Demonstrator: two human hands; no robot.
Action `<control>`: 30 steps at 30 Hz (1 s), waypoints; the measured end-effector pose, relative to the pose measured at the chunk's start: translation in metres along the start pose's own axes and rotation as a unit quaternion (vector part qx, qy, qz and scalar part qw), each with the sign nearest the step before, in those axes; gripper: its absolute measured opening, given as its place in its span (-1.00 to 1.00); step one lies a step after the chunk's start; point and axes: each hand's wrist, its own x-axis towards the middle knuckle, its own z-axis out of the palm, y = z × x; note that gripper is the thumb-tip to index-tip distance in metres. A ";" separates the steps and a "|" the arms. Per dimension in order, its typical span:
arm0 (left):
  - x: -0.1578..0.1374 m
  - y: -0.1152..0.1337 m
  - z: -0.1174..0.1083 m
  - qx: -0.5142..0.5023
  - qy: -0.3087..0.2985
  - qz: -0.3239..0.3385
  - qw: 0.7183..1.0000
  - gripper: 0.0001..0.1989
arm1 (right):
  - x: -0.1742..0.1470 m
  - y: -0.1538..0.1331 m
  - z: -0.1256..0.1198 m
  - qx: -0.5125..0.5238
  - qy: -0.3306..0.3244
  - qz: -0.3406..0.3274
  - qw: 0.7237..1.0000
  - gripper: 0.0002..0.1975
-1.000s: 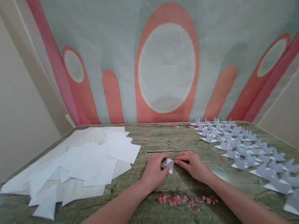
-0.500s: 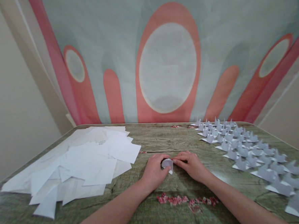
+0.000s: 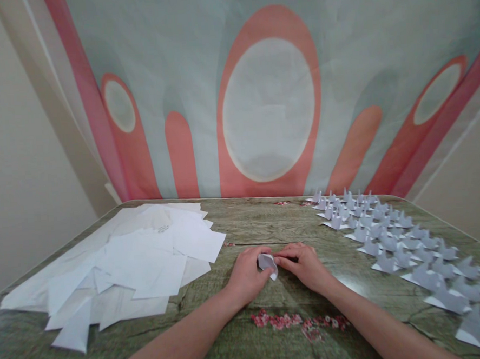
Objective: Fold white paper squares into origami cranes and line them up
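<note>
Folded paper point(image 3: 268, 265) is held in the half-curled left hand point(image 3: 248, 272) and pinched at its edge by the right hand point(image 3: 304, 265); sheets point(image 3: 151, 261) are piled to their left, paper birds point(image 3: 427, 276) ranged right.

The left hand point(image 3: 248, 272) curls inward, its thumb point(image 3: 265, 275) bent nearer the wearer than its arched fingers point(image 3: 260, 250). Just right of those fingers, the right hand point(image 3: 306, 266) holds its thumb and fingertips close together. Behind the fingers, the left forearm point(image 3: 188, 331) and right forearm point(image 3: 365, 310) spread apart.
</note>
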 end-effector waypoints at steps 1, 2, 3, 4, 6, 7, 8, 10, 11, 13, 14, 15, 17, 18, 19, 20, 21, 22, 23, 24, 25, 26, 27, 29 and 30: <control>0.000 0.000 0.000 -0.003 0.000 -0.004 1.000 -0.64 | 0.000 -0.001 0.000 -0.003 0.002 0.001 1.000 -0.79; 0.000 0.000 0.000 -0.005 -0.001 -0.007 1.000 -0.64 | 0.000 -0.002 0.001 -0.008 0.004 0.003 1.000 -0.79; 0.000 0.000 0.000 -0.007 -0.001 -0.010 1.000 -0.64 | 0.000 -0.003 0.001 -0.013 0.007 0.005 1.000 -0.79; 0.000 0.000 0.000 -0.008 -0.002 -0.012 1.000 -0.64 | 0.000 -0.004 0.002 -0.020 0.011 0.008 1.000 -0.79; 0.000 0.001 -0.001 -0.009 -0.002 -0.012 1.000 -0.64 | -0.001 -0.005 0.003 -0.033 0.018 0.015 0.999 -0.79; 0.000 0.001 -0.001 -0.009 -0.001 -0.011 1.000 -0.64 | -0.001 -0.006 0.003 -0.039 0.020 0.017 0.999 -0.80; 0.000 0.001 -0.001 -0.009 0.001 -0.009 1.000 -0.65 | -0.001 -0.006 0.004 -0.043 0.022 0.019 0.999 -0.80; 0.000 0.001 -0.001 -0.010 0.003 -0.006 1.000 -0.65 | -0.001 -0.006 0.004 -0.048 0.023 0.018 0.998 -0.79; 0.000 0.001 -0.001 -0.010 0.003 -0.008 1.000 -0.65 | -0.001 -0.006 0.005 -0.050 0.023 0.018 0.998 -0.79; 0.001 0.001 -0.001 -0.010 0.001 -0.015 1.000 -0.66 | -0.001 -0.006 0.005 -0.054 0.028 0.016 0.998 -0.79; 0.001 0.001 -0.001 -0.011 -0.001 -0.018 1.000 -0.66 | -0.001 -0.007 0.005 -0.056 0.031 0.016 0.998 -0.79; 0.001 0.001 -0.001 -0.012 -0.002 -0.020 1.000 -0.66 | -0.001 -0.007 0.006 -0.057 0.034 0.016 0.998 -0.79; 0.002 0.001 -0.001 -0.017 -0.004 -0.019 1.000 -0.65 | -0.002 -0.007 0.006 -0.059 0.037 0.018 0.997 -0.79; 0.002 0.001 -0.002 -0.019 -0.004 -0.017 1.000 -0.65 | -0.002 -0.008 0.006 -0.059 0.039 0.018 0.997 -0.79; 0.002 0.001 -0.002 -0.021 -0.004 -0.015 1.000 -0.65 | -0.002 -0.008 0.006 -0.060 0.039 0.018 0.997 -0.79; 0.002 0.002 -0.002 -0.022 -0.004 -0.014 1.000 -0.65 | -0.002 -0.008 0.006 -0.060 0.041 0.016 0.997 -0.79; 0.002 0.002 -0.002 -0.023 -0.003 -0.015 1.000 -0.65 | -0.002 -0.007 0.006 -0.060 0.043 0.015 0.997 -0.79; 0.001 0.002 -0.002 -0.023 -0.003 -0.014 1.000 -0.64 | -0.002 -0.007 0.006 -0.060 0.046 0.014 0.997 -0.79; 0.001 0.003 -0.002 -0.024 -0.004 -0.012 1.000 -0.64 | -0.002 -0.007 0.007 -0.060 0.048 0.013 0.997 -0.79; 0.001 0.003 -0.002 -0.027 -0.003 -0.011 1.000 -0.64 | -0.001 -0.007 0.007 -0.059 0.050 0.012 0.997 -0.79; 0.000 0.003 -0.001 -0.029 -0.002 -0.009 1.000 -0.65 | -0.001 -0.006 0.007 -0.057 0.051 0.012 0.997 -0.80; 0.000 0.004 -0.001 -0.032 -0.001 -0.007 0.999 -0.66 | -0.001 -0.006 0.007 -0.056 0.052 0.012 0.997 -0.80; 0.000 0.004 -0.002 -0.035 -0.002 -0.006 0.999 -0.67 | -0.002 -0.006 0.008 -0.055 0.052 0.011 0.997 -0.80; 0.000 0.005 -0.002 -0.041 -0.002 -0.006 0.999 -0.69 | -0.002 -0.006 0.008 -0.054 0.053 0.011 0.997 -0.81; 0.000 0.005 -0.003 -0.044 -0.004 -0.006 0.999 -0.70 | -0.002 -0.006 0.007 -0.054 0.053 0.010 0.997 -0.81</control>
